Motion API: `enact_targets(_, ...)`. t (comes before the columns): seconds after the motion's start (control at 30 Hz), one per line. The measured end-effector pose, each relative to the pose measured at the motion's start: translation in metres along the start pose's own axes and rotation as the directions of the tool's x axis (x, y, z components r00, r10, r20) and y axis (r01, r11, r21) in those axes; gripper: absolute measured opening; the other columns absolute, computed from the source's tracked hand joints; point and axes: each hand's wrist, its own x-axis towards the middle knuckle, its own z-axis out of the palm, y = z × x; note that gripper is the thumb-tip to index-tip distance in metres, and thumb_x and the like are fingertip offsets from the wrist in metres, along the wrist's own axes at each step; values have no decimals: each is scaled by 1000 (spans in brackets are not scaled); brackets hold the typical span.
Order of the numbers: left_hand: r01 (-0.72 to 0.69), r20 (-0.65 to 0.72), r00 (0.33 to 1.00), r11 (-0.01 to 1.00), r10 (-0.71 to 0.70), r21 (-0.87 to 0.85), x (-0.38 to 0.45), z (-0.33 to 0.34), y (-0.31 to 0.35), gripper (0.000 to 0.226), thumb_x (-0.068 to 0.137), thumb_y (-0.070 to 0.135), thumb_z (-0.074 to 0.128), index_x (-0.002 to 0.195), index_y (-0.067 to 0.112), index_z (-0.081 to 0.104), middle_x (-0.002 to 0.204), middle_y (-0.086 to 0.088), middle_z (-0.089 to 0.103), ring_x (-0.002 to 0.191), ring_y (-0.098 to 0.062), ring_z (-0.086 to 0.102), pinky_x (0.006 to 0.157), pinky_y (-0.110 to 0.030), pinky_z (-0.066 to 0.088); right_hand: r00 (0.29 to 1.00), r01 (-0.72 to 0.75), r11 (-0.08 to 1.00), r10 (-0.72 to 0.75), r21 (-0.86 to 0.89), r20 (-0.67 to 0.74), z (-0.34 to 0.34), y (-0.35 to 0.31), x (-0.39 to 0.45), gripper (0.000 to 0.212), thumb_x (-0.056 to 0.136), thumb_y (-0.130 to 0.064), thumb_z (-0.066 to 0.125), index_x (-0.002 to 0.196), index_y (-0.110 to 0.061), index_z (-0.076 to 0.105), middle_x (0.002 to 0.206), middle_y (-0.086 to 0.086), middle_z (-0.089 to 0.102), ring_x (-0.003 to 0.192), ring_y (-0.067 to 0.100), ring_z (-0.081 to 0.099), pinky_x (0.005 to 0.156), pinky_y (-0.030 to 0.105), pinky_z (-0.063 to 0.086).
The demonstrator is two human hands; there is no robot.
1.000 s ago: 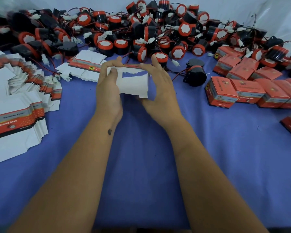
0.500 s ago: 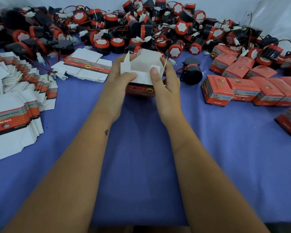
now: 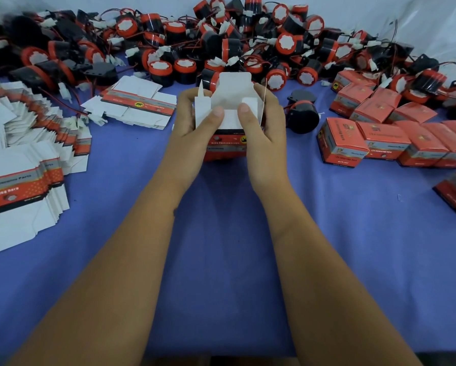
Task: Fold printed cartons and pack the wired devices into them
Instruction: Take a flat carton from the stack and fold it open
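An orange and black printed carton [image 3: 225, 143] stands on the purple cloth at the centre, its white flaps up. My left hand [image 3: 191, 122] grips its left side, thumb pressing a white flap inward. My right hand [image 3: 266, 122] grips the right side, its thumb on the opposite flap. The tall rear flap [image 3: 233, 83] stands upright. A loose black and red wired device [image 3: 302, 116] lies just right of my right hand. A big heap of such devices [image 3: 221, 43] runs along the back.
Fanned flat cartons [image 3: 23, 143] fill the left side, with a small flat stack [image 3: 140, 105] behind my left hand. Several folded cartons [image 3: 380, 133] sit at the right. The purple table cloth [image 3: 221, 247] lies under my forearms.
The flat white blank has been opened into a standing box and set lower on the cloth. Both thumbs have moved onto the inner flaps, pushing them down.
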Motion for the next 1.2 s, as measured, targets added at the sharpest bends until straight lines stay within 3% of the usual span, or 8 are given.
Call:
enact_targets(0.17, 38, -57, 997, 989, -47, -143, 4, 4, -7, 31, 93, 20, 60, 115, 26, 39, 117, 2, 67, 102, -15, 69, 77, -29, 57, 992, -107, 988, 100, 110, 75, 5, 3, -1, 41, 101, -22, 46, 142, -19, 46, 138, 2, 53, 128, 16, 50, 108, 42, 43)
enact_targets(0.27, 64, -102, 991, 978, -86, -197, 6, 4, -8, 34, 88, 21, 62, 112, 28, 38, 125, -11, 62, 106, -29, 68, 81, -46, 59, 988, -121, 983, 107, 137, 108, 6, 3, -2, 34, 101, -14, 44, 134, -18, 52, 125, 1, 63, 115, 14, 60, 95, 35, 53)
enact_targets(0.43, 119, -6, 991, 903, -133, -412, 10, 2, -6, 44, 100, 51, 38, 127, 17, 47, 113, -4, 72, 104, -23, 70, 78, -39, 59, 985, -169, 972, 160, 161, 67, 5, 4, 0, 31, 96, -5, 43, 121, -17, 56, 94, -11, 64, 77, -5, 61, 62, 15, 49)
enact_targets(0.6, 91, -28, 995, 994, -93, -65, 6, 4, -8, 37, 96, 33, 44, 131, 26, 54, 127, -1, 63, 107, -11, 65, 74, -23, 54, 988, -143, 980, 133, 136, 79, 4, 3, -1, 29, 94, -5, 41, 110, -24, 56, 91, -13, 62, 78, -1, 58, 66, 20, 50)
enact_targets(0.73, 71, -77, 994, 997, -73, -33, 7, 3, -9, 37, 97, 12, 41, 131, 23, 52, 125, 1, 63, 101, -4, 64, 73, -19, 53, 962, -245, 923, 194, 297, 191, 3, 4, 0, 32, 106, -33, 34, 127, -21, 54, 118, 0, 65, 103, 10, 63, 81, 25, 54)
enact_targets(0.83, 85, -116, 989, 996, -89, -34, 8, 6, -8, 35, 100, 11, 39, 130, 22, 52, 124, -1, 64, 102, -8, 64, 76, -23, 54, 941, -335, 867, 287, 369, 180, 1, 1, 3, 47, 106, -44, 27, 129, -19, 59, 111, -2, 71, 100, 11, 68, 74, 21, 54)
enact_targets(1.07, 104, -118, 987, 991, -113, -82, 9, 6, -5, 28, 102, 12, 39, 120, 28, 52, 114, 0, 66, 91, -6, 67, 68, -25, 55, 939, -272, 927, 198, 257, 281, -3, 1, 5, 31, 99, -15, 36, 122, -28, 52, 116, 1, 63, 99, 16, 62, 81, 33, 54)
enact_targets(1.2, 55, -109, 992, 995, -64, -82, 8, 7, -4, 33, 101, 8, 37, 112, 37, 47, 104, 5, 64, 82, -6, 67, 64, -25, 54, 967, -192, 952, 141, 240, 213, -2, -3, 3, 38, 97, -4, 37, 102, -36, 57, 86, -16, 64, 81, 8, 61, 70, 26, 53)
